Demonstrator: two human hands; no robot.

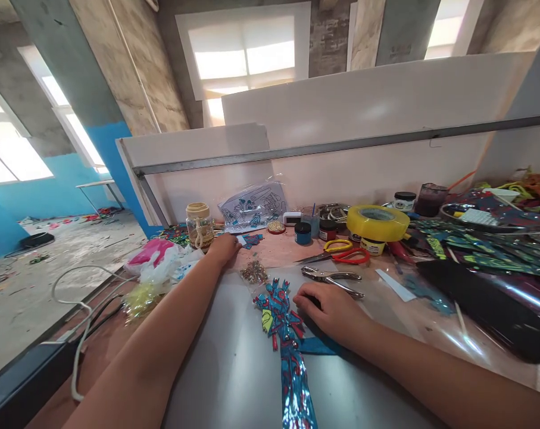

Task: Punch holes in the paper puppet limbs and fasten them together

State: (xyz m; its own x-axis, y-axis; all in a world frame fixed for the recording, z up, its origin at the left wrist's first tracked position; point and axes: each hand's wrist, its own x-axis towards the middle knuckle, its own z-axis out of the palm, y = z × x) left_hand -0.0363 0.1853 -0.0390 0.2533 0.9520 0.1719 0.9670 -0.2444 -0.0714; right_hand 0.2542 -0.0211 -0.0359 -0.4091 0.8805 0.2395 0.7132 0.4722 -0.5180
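On the grey board lies a shiny blue and red patterned cut-out figure (296, 375), its long strip running towards me and several small pieces fanned out at its top. My right hand (327, 304) rests beside it with curled fingers, the tips close to its right edge; whether they pinch anything is hidden. My left hand (224, 249) reaches to the back of the table, next to small blue and red pieces (253, 239). A bit of white shows at its fingertips, but the fingers themselves are mostly hidden. Between the hands sits a small heap of metal bits (254, 271) on clear plastic.
Hole-punch pliers (332, 277) and red-and-yellow-handled scissors (330, 256) lie beyond my right hand. Behind them stand a yellow tape roll (377, 223) and paint jars (302, 233). A lidded jar (199, 224) and plastic bags (156, 259) are at left; patterned strips (484, 244) pile up at right.
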